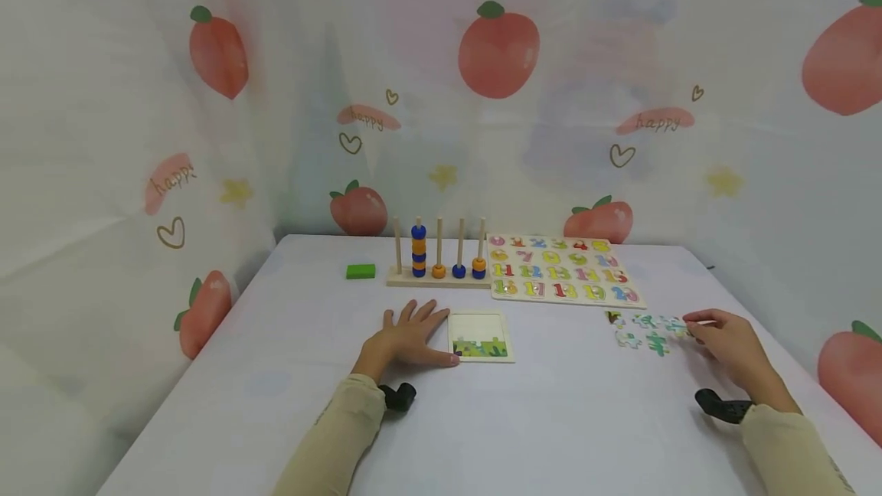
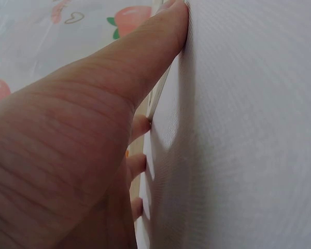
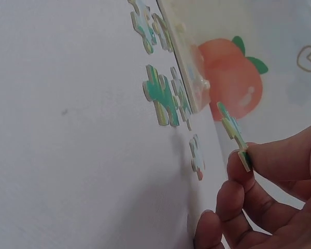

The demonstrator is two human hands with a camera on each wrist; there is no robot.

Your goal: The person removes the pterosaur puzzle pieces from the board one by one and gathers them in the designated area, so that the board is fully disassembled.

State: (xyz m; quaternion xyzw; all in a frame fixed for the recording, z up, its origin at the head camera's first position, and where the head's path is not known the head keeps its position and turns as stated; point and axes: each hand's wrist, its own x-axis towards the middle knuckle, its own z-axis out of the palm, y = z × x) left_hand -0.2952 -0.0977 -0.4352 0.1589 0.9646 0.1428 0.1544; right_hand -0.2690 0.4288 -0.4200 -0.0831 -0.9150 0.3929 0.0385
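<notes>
My left hand (image 1: 411, 337) lies with spread fingers at the left side of a small puzzle frame (image 1: 477, 324), thumb by its lower left corner and index fingertip by its upper left. Green pieces (image 1: 480, 348) fill the bottom row of this frame; the part above is bare. In the left wrist view the thumb (image 2: 145, 57) stretches along the frame's edge. Off to the right, my right hand (image 1: 732, 347) pinches a jigsaw piece (image 3: 232, 129) between thumb and forefinger, raised over the table. Several loose jigsaw pieces (image 1: 657, 344) lie to the left of that hand.
Behind the puzzle frame stands a wooden peg counter (image 1: 441, 282) with blue and orange beads. To its right lies a number board (image 1: 561, 270), and a green block (image 1: 360, 272) sits to its left. A printed cloth (image 1: 413, 159) hangs around the white table (image 1: 551, 427).
</notes>
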